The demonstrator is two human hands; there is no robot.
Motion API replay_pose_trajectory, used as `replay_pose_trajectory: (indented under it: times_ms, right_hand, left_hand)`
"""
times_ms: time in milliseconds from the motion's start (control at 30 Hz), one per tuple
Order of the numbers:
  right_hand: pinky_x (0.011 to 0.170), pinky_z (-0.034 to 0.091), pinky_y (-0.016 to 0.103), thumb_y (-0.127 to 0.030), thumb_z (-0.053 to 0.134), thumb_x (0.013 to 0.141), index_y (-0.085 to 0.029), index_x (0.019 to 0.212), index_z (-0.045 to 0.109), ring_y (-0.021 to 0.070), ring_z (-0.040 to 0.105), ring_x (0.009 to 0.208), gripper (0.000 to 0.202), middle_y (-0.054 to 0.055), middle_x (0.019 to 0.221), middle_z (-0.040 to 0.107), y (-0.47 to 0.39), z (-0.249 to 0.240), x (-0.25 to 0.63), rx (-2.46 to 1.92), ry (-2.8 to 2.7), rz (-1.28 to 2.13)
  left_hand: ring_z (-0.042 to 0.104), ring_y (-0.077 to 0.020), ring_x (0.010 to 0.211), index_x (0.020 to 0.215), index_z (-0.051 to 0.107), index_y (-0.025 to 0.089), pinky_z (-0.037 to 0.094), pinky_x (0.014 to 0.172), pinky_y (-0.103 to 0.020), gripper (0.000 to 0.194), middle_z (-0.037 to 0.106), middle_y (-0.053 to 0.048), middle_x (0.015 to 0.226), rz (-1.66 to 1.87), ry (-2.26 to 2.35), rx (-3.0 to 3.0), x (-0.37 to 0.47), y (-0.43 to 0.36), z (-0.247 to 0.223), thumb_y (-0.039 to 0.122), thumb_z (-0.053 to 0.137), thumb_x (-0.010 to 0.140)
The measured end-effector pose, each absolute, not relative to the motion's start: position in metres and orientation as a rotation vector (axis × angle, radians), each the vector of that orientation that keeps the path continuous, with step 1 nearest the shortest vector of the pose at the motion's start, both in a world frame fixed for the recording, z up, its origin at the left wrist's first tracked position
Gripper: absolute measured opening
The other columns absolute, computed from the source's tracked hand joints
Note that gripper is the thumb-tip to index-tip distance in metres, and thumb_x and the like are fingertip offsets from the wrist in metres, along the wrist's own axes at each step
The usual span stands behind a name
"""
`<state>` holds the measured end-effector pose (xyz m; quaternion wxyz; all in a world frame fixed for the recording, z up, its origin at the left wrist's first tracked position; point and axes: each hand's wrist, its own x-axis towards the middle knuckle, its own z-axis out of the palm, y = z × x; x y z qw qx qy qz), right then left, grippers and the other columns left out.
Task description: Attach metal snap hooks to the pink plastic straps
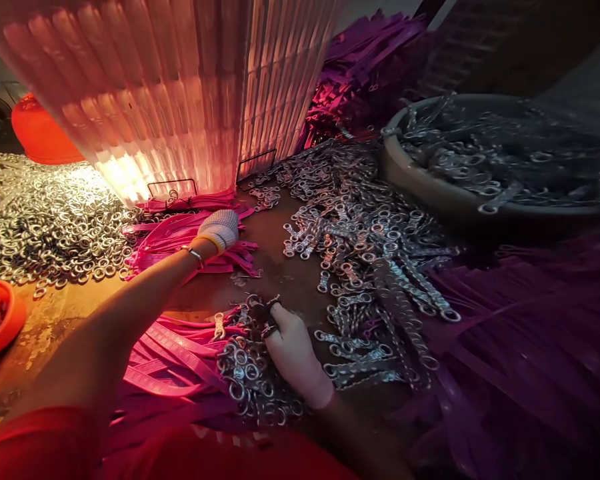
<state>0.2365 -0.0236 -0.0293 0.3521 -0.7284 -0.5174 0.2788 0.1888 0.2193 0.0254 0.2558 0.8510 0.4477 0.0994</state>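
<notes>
My left hand point(221, 230), in a white dotted glove with a bracelet at the wrist, lies curled over a bundle of pink straps point(165, 243); its fingertips are hidden beneath it. Closer to me, my right hand point(297, 353) wears a pale glove with dark bands around the fingers. Those fingers are closed in a pinch, and what they hold is too dark to make out. Right beside it lies a cluster of metal ring-ended fittings point(250, 373), at the ends of more pink straps point(175, 360).
Loose metal rings point(55, 227) are heaped at left, near an orange bowl point(15, 320). Ring-ended metal fittings point(355, 227) spread across the right side. A large basin point(430, 180) of metal pieces stands behind them. Ribbed translucent panels point(180, 100) rise at the back; purple straps point(525, 347) lie at right.
</notes>
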Motion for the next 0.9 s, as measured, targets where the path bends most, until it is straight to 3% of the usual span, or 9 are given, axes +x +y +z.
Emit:
replay_pose_trajectory:
  times_ms: [67, 133, 167, 233, 300, 467, 700, 800, 900]
  right_hand:
    - [0.067, 0.042, 0.028, -0.018, 0.042, 0.088, -0.018, 0.089, 0.066, 0.0193, 0.058, 0.072, 0.024, 0.004, 0.073, 0.068, -0.025, -0.026, 0.239, -1.888, -1.367, 0.72]
    - [0.07, 0.044, 0.028, -0.015, 0.043, 0.085, -0.018, 0.099, 0.067, 0.02, 0.06, 0.076, 0.028, 0.005, 0.08, 0.07, -0.025, -0.02, 0.241, -1.826, -1.407, 0.68]
    - [0.073, 0.046, 0.029, -0.014, 0.044, 0.084, -0.017, 0.104, 0.067, 0.0207, 0.061, 0.08, 0.031, 0.006, 0.085, 0.071, -0.025, -0.016, 0.241, -1.769, -1.433, 0.639]
    - [0.08, 0.047, 0.032, -0.01, 0.044, 0.08, -0.018, 0.113, 0.066, 0.0225, 0.063, 0.09, 0.04, 0.009, 0.098, 0.072, -0.023, -0.006, 0.24, -1.625, -1.498, 0.55]
    - [0.084, 0.047, 0.033, -0.007, 0.044, 0.077, -0.02, 0.117, 0.065, 0.0228, 0.063, 0.096, 0.046, 0.008, 0.104, 0.071, -0.022, 0.005, 0.237, -1.516, -1.573, 0.51]
    - [0.077, 0.044, 0.032, -0.003, 0.047, 0.072, -0.019, 0.104, 0.067, 0.0228, 0.061, 0.087, 0.042, 0.008, 0.095, 0.07, -0.017, 0.028, 0.223, -1.626, -1.854, 0.468]
    - [0.066, 0.033, 0.033, -0.002, 0.051, 0.071, -0.015, 0.09, 0.067, 0.0233, 0.059, 0.079, 0.027, 0.012, 0.09, 0.069, -0.019, 0.055, 0.205, -1.904, -2.286, 0.307]
    - [0.063, 0.029, 0.034, -0.002, 0.051, 0.077, -0.015, 0.088, 0.066, 0.0231, 0.058, 0.076, 0.023, 0.013, 0.09, 0.068, -0.023, 0.059, 0.201, -1.931, -2.399, 0.175]
    - [0.061, 0.026, 0.035, -0.002, 0.044, 0.085, -0.014, 0.085, 0.065, 0.0241, 0.059, 0.074, 0.024, 0.015, 0.087, 0.067, -0.024, 0.058, 0.198, -1.955, -2.451, 0.045]
  left_hand:
    - [0.064, -0.0261, 0.1, 0.103, 0.07, 0.005, 0.048, 0.087, -0.032, 0.023, 0.071, -0.017, 0.102, 0.338, 1.2, 2.329, 0.176, 0.205, 0.029, 0.014, 0.063, 0.083]
    - [0.064, -0.0207, 0.089, 0.116, 0.066, 0.009, 0.05, 0.077, -0.027, 0.032, 0.071, -0.013, 0.098, 0.411, 1.17, 2.272, 0.152, 0.184, 0.038, 0.023, 0.06, 0.088]
    - [0.062, -0.0166, 0.073, 0.116, 0.066, 0.01, 0.049, 0.065, -0.024, 0.033, 0.07, -0.009, 0.086, 0.417, 1.149, 2.202, 0.137, 0.171, 0.042, 0.029, 0.06, 0.09]
    - [0.044, -0.0094, 0.045, 0.109, 0.066, 0.013, 0.035, 0.043, -0.02, 0.032, 0.056, 0.001, 0.059, 0.375, 1.047, 1.769, 0.107, 0.143, 0.051, 0.038, 0.06, 0.089]
    - [0.031, -0.0055, 0.037, 0.1, 0.064, 0.015, 0.023, 0.035, -0.018, 0.031, 0.046, 0.006, 0.052, 0.299, 0.984, 1.385, 0.079, 0.115, 0.056, 0.04, 0.068, 0.083]
    - [0.032, -0.0028, 0.038, 0.078, 0.054, 0.017, 0.022, 0.033, -0.014, 0.032, 0.044, 0.007, 0.053, 0.293, 0.879, 1.057, 0.041, 0.065, 0.051, 0.041, 0.076, 0.077]
    - [0.037, -0.0044, 0.038, 0.084, 0.052, 0.019, 0.025, 0.034, -0.014, 0.028, 0.048, 0.006, 0.054, 0.29, 0.881, 1.042, 0.03, 0.049, 0.038, 0.04, 0.07, 0.083]
    - [0.032, -0.0052, 0.036, 0.079, 0.05, 0.019, 0.023, 0.033, -0.016, 0.032, 0.045, 0.007, 0.05, 0.279, 0.879, 1.144, 0.031, 0.047, 0.041, 0.048, 0.06, 0.089]
    - [0.038, -0.0077, 0.042, 0.076, 0.052, 0.018, 0.029, 0.04, -0.019, 0.027, 0.049, 0.004, 0.052, 0.342, 0.971, 1.523, 0.035, 0.044, 0.045, 0.04, 0.054, 0.092]
